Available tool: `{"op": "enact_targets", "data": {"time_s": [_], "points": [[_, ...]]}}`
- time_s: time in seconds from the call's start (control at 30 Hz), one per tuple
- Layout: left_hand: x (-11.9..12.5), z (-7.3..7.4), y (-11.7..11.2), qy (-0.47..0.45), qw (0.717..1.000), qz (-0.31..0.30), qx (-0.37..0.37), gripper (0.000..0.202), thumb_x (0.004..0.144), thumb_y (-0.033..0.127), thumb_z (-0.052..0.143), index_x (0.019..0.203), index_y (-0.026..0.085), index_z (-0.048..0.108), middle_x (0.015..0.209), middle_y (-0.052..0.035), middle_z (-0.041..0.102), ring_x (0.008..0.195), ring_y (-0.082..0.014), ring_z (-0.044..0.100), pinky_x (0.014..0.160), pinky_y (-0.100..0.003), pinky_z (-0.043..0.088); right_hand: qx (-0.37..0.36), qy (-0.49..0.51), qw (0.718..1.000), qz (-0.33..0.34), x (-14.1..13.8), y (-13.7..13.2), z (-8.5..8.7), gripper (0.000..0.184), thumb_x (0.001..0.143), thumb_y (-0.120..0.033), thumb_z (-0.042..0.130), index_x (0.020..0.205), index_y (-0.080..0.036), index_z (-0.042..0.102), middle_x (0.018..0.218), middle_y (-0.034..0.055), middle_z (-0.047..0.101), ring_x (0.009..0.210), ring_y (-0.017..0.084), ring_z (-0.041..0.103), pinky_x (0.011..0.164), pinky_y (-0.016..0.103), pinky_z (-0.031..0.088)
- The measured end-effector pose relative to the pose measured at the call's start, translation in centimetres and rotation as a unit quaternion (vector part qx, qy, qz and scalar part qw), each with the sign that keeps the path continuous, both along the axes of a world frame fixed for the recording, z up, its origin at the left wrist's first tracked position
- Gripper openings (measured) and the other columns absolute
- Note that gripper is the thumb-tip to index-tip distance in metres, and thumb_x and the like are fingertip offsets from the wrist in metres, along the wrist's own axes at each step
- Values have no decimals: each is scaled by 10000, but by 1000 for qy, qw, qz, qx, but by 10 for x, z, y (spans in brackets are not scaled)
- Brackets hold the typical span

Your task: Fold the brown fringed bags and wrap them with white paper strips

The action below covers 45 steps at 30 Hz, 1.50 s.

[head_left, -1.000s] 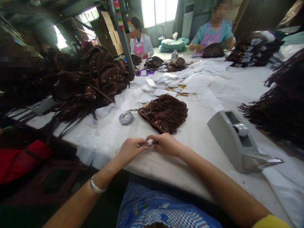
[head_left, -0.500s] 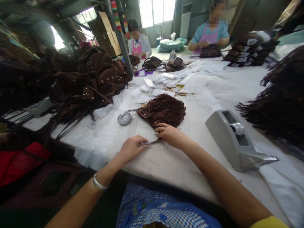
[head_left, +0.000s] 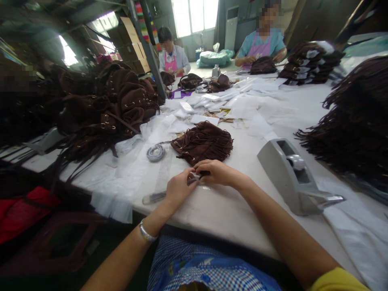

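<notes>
A dark brown fringed bag (head_left: 204, 141) with gold eyelets lies on the white table before me. A strap in clear plastic wrap (head_left: 154, 197) runs from the tabletop under my left hand (head_left: 180, 188), whose thumb and fingers are closed on it. My right hand (head_left: 216, 171) meets the left one just below the bag, pinching the strap's dark end. The fingertips partly hide that spot. Left of the bag rests a coiled strap (head_left: 156, 152) in plastic, linked towards the bag.
A grey tape dispenser (head_left: 295, 178) stands right of my hands. Brown bags (head_left: 121, 93) are heaped at the left, and a fringed pile (head_left: 360, 129) rises at the right. White sheets (head_left: 242, 105) cover the table beyond. Two people work at the far side.
My left hand has moved right, along the strap, up to my right hand. More of the wrapped strap now shows behind it on the left. The view has shifted slightly.
</notes>
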State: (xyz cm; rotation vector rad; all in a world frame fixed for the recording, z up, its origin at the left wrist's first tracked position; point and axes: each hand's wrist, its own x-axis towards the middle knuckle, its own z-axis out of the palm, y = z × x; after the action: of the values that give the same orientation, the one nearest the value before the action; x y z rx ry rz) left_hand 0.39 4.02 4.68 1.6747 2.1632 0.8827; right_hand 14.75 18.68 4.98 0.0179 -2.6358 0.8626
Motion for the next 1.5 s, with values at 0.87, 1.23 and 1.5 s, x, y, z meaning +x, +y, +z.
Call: {"op": "enact_targets", "data": {"time_s": [0.87, 1.23, 1.5], "points": [[-81, 13, -130, -142, 987, 16, -74, 359, 794, 325, 728, 1138, 244, 665, 1047, -38, 695, 991, -214, 641, 920, -335, 487, 61, -20, 997, -49, -9, 1, -18, 56, 842, -214, 680, 883, -204, 717, 1296, 96, 612, 1192, 273, 574, 985, 427, 494], [-71, 12, -142, -340, 940, 31, 9, 568, 713, 267, 808, 1241, 241, 599, 996, -14, 614, 900, -182, 651, 851, -330, 557, 155, 12, 987, -47, -16, -95, 26, 414, 905, -386, 635, 1286, -230, 594, 1258, 85, 647, 1099, 250, 566, 938, 416, 473], [-54, 9, -146, -415, 898, 119, 85, 571, 749, 320, 786, 1275, 220, 586, 1015, -30, 695, 974, -205, 663, 907, -332, 533, 81, 9, 994, -67, -31, -125, 21, 163, 946, -195, 560, 989, -230, 713, 872, 29, 730, 769, 159, 592, 676, 251, 443]]}}
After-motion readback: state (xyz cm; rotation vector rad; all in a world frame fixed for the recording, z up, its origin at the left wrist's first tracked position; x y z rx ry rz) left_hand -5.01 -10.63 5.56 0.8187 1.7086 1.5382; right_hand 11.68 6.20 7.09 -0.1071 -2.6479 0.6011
